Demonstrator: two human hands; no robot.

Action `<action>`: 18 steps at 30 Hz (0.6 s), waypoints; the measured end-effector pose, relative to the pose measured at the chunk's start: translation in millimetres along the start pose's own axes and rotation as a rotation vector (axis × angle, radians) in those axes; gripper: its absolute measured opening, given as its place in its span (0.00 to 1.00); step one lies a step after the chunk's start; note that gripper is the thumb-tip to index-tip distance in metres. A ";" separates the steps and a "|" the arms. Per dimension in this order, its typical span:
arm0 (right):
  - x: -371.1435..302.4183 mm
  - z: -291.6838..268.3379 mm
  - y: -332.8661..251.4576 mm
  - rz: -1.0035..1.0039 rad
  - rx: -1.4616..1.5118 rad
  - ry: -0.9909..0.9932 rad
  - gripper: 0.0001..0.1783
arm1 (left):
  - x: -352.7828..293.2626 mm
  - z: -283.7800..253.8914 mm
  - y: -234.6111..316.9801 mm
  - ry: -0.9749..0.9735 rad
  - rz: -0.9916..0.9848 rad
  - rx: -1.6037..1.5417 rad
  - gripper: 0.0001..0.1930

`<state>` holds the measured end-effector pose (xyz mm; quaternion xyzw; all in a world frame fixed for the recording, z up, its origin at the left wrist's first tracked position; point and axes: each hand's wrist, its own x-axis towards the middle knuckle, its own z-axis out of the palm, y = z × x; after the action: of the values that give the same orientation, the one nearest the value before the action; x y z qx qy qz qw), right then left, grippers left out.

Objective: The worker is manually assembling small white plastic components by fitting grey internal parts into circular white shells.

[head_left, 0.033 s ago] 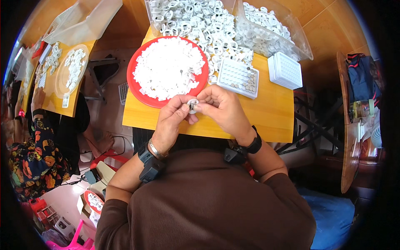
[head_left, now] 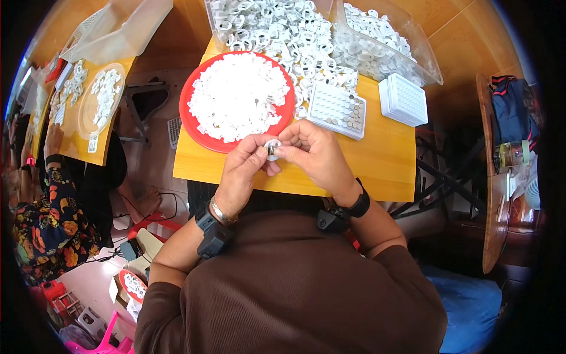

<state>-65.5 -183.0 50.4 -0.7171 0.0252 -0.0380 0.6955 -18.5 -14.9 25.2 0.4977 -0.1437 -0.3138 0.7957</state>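
Note:
Between my two hands is a small round white plastic piece (head_left: 273, 143) with a dark, metallic slot in its middle. My left hand (head_left: 244, 160) pinches it from the left, its fingers closed. From the right, the thumb and fingertips of my right hand (head_left: 311, 150) press on the same piece. Both hands are just over the near part of the yellow table (head_left: 377, 168). Right beyond them lies a red round tray (head_left: 186, 100) heaped with small white plastic parts (head_left: 236, 94). To its right sits a white tray (head_left: 333, 131) of round recesses, some filled with silver, button-cell-like discs (head_left: 355, 118).
Behind the trays spreads a pile of white ring-shaped pieces (head_left: 277, 29), beside a clear plastic bin (head_left: 421, 62) full of similar ones. Stacked white trays (head_left: 404, 100) stand at the right. On the left, a person in a flowered sleeve (head_left: 59, 194) works at another table (head_left: 100, 154).

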 end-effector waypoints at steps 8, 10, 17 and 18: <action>1.2 8.0 6.5 -0.039 -0.164 0.112 0.04 | -4.7 11.1 3.1 0.098 0.009 0.133 0.14; 2.8 7.4 12.0 -0.044 -0.146 0.099 0.05 | -4.8 10.7 2.9 0.113 0.002 0.144 0.14; 7.4 -4.8 12.0 0.180 0.207 -0.071 0.07 | 3.0 -3.7 0.6 0.047 -0.128 -0.061 0.13; 6.7 -3.9 10.5 0.180 0.206 -0.071 0.07 | 4.1 -5.9 -0.2 0.026 -0.138 -0.106 0.12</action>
<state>-59.0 -187.8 40.1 -0.6377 0.0605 0.0476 0.7665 -12.2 -13.5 22.0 0.4676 -0.0821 -0.3685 0.7992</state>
